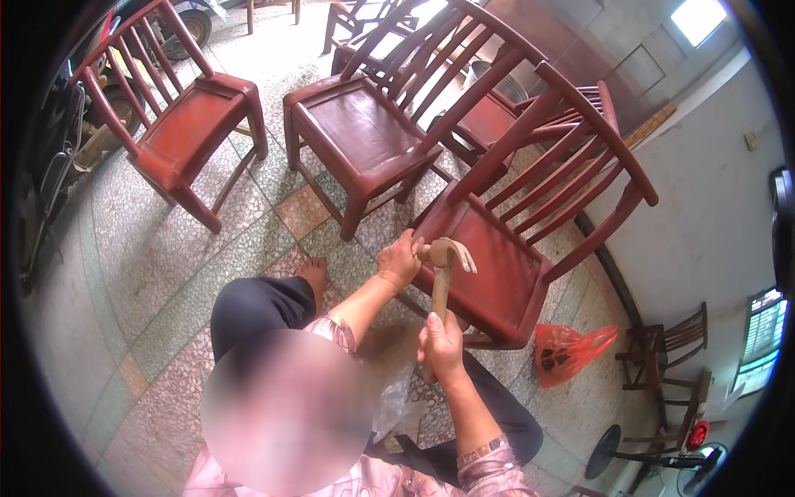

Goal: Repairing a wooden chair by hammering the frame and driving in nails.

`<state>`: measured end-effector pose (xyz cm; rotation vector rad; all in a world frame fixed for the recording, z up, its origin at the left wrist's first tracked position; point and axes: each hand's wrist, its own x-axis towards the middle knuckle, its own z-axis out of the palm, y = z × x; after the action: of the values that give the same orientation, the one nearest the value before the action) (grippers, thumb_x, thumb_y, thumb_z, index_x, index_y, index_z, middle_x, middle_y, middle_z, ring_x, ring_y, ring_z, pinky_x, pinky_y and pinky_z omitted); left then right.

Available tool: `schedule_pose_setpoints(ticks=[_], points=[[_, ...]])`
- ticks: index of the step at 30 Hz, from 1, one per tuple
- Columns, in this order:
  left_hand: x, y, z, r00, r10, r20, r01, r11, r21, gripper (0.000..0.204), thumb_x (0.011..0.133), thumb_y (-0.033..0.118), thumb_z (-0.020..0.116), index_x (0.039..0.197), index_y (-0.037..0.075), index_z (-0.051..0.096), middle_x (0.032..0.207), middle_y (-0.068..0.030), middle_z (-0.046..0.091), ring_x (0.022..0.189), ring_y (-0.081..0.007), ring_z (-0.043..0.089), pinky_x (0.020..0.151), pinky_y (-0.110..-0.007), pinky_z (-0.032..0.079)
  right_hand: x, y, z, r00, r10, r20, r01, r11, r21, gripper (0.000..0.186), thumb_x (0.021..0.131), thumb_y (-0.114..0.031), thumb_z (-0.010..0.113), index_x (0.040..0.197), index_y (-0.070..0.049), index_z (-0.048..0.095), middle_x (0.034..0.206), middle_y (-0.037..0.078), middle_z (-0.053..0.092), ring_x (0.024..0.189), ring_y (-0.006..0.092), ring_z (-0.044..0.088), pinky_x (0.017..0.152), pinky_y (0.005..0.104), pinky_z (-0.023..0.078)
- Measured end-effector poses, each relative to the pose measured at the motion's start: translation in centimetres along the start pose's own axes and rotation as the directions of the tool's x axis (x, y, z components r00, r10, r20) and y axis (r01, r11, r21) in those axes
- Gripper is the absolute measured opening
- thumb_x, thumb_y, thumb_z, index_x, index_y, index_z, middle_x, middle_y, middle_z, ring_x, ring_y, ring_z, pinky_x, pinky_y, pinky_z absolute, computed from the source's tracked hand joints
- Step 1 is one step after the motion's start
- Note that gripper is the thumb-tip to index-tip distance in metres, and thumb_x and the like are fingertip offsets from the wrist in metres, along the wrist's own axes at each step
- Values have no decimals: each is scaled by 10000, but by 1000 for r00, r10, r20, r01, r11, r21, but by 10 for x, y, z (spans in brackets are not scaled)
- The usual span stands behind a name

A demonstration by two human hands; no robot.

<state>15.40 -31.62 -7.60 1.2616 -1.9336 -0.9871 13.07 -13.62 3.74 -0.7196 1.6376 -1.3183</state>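
Note:
My right hand [440,346] grips a claw hammer [440,282] by its wooden handle, its metal head raised at the near front corner of a reddish wooden chair [489,282]. My left hand [399,261] is closed against that chair's front edge, just left of the hammer head; whatever its fingers hold is too hidden to name. The chair has a slatted back and a flat seat, and stands in front of me while I sit low on the floor with a bare foot [311,277] showing.
More red chairs stand at the left [190,124] and centre back [356,132]. A scooter [116,99] is at the far left. A red plastic bag [571,352] lies right of my chair, with a dark chair [662,356] and a fan [604,447] beyond, along the wall [687,207].

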Motion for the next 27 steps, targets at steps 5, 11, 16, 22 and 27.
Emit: schedule_pose_setpoints(ticks=[5,11,16,22,27], points=[[-1,2,2,1000,8,-23,-10,998,-66,447,921,401,490,1178,40,549,939,-242,657,861,-440,625,751,-501,491,0,0,1,999,-31,-27,27,993,-115,292,984,-295,476,886,-21,459,554,36,494,373,117,466,361,253,386],[0,-13,10,995,62,-75,-69,993,-96,432,926,362,490,1187,21,540,1005,-257,638,902,-440,614,771,-497,490,-1,-34,2,999,10,-33,-15,989,-147,257,983,-256,485,877,-24,458,562,31,500,381,108,464,365,250,381],[2,-9,11,996,28,-87,-40,989,-140,412,911,358,500,1194,60,539,965,-248,640,914,-446,603,787,-501,482,-13,-55,7,946,-304,-115,316,944,100,216,981,-234,487,901,-41,435,586,9,473,402,73,453,382,223,384],[0,-9,6,995,70,-74,-79,989,-125,433,915,357,509,1173,10,539,974,-267,639,905,-444,612,796,-496,492,-7,-36,6,999,-33,-24,19,894,-447,263,961,-272,518,935,-15,471,573,64,537,403,158,514,410,314,419],[-2,-11,-7,997,42,69,-27,978,-207,623,833,397,617,1281,8,429,1079,-290,603,1003,-458,580,859,-494,472,-13,-30,2,954,-298,-36,243,836,-492,294,957,-310,520,956,-18,485,608,144,558,514,274,591,511,392,454]])
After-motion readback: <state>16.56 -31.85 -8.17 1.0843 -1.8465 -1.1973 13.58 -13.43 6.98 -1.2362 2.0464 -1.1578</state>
